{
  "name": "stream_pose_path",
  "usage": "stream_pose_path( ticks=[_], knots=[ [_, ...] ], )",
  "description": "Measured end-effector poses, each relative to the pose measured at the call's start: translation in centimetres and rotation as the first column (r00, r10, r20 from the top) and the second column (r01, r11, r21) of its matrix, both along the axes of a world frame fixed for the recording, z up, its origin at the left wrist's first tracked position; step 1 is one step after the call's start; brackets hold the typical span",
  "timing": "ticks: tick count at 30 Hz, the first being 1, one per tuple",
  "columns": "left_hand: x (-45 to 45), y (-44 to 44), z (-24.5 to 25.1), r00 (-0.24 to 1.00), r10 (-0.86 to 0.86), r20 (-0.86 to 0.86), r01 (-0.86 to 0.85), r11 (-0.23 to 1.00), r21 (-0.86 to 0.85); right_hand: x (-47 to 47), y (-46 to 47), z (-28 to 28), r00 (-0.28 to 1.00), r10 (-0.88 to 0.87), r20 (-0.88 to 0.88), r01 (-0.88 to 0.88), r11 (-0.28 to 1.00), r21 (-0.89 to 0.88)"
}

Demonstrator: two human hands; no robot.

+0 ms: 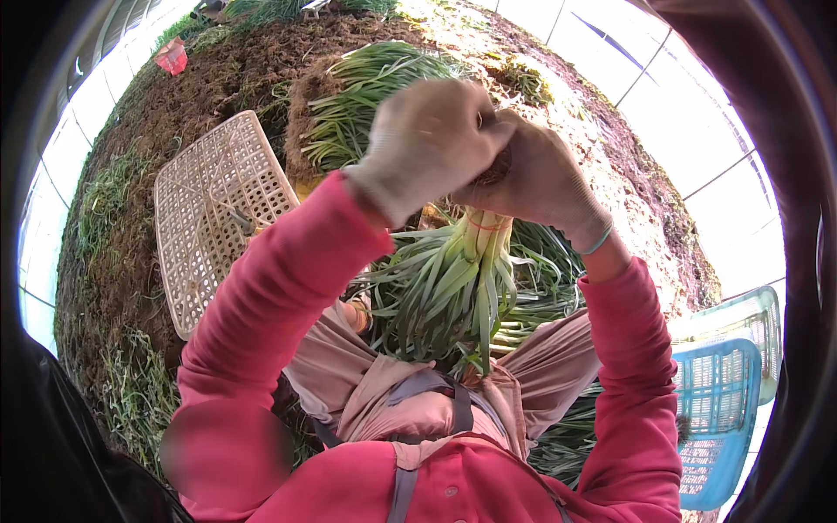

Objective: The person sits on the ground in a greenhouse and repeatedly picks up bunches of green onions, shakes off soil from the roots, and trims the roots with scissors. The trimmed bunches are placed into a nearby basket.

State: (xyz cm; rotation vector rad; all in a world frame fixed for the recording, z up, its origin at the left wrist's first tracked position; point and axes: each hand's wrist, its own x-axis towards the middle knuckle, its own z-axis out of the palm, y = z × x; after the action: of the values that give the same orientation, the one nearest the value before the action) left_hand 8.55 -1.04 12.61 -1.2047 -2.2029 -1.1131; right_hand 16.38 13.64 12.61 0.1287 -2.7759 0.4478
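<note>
A bunch of long-leaved greens point(458, 274), like green garlic or young leeks, hangs leaves down between my knees. A thin red tie point(484, 226) circles its pale stems. My right hand point(546, 180), in a knitted work glove, is closed around the upper, root end. Brown roots point(498, 167) show between the hands. My gloved left hand point(425, 144) is curled and slightly blurred, its fingertips meeting the right hand just above the roots. Whatever the left fingers may pinch is hidden. More loose greens point(549, 255) lie beneath the bunch.
Beyond my hands lies a pile of greens point(366, 91), roots to the left. A pale perforated plastic crate point(209, 196) rests tilted at left. Blue point(713, 392) and pale green point(765, 327) baskets are at right. A red bag point(171, 56) sits on the soil point(229, 72) farther off.
</note>
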Motion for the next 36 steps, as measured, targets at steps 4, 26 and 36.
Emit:
stream_pose_path(
  ticks=[4, 26, 36],
  knots=[
    [-0.8, 0.7, -0.9, 0.921, -0.003, 0.390, 0.079, 0.981, -0.179, -0.1, -0.9, -1.8, 0.998, -0.013, -0.057, 0.011, 0.999, -0.046],
    [-2.2, 2.7, -17.0, -0.204, -0.743, 0.638, 0.158, 0.618, 0.770, 4.8, -1.5, -4.3, 0.954, 0.147, -0.262, -0.157, 0.987, -0.019],
    [0.8, 1.6, -8.2, 0.267, -0.843, 0.467, 0.729, 0.494, 0.474, 4.1, 3.8, 2.6, 0.871, 0.469, -0.148, -0.491, 0.820, -0.293]
  ],
)
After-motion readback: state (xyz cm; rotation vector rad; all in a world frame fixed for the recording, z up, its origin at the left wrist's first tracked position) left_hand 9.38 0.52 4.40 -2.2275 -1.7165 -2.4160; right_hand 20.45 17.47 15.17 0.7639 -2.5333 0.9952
